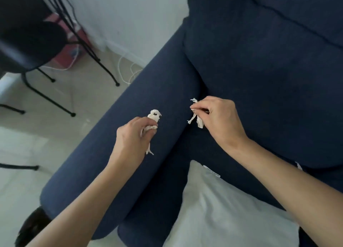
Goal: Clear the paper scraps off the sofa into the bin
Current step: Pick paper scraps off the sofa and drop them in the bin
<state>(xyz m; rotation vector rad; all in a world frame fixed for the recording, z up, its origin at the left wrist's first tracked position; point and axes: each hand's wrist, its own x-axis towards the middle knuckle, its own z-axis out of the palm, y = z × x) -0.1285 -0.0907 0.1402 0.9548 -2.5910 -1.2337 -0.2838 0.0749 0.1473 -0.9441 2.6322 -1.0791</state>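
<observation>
— Holding paper in both hands, is that right?

— Yes. The left hand is curled shut round a crumpled wad of scraps. A lump sticks out of the far side of the fist, and a thin strip hangs out the near side, so the bundle's long axis runs near to far.

— And the other?

— The right hand pinches a twisted strip of paper between thumb and fingers. One short end pokes up toward the far side; the longer tails dangle near and slightly left.

— Where are they, relative to the sofa?

— Both are over the dark blue sofa. The left hand is above the armrest, the right hand above the crease where armrest meets seat. Whether the dangling tails touch the fabric, I cannot tell.

— Anything else on the sofa?

— A pale cushion lies on the near seat between the forearms, and a small white scrap peeks out just behind the right forearm.

— And to the left?

— A black chair on the floor.
</observation>
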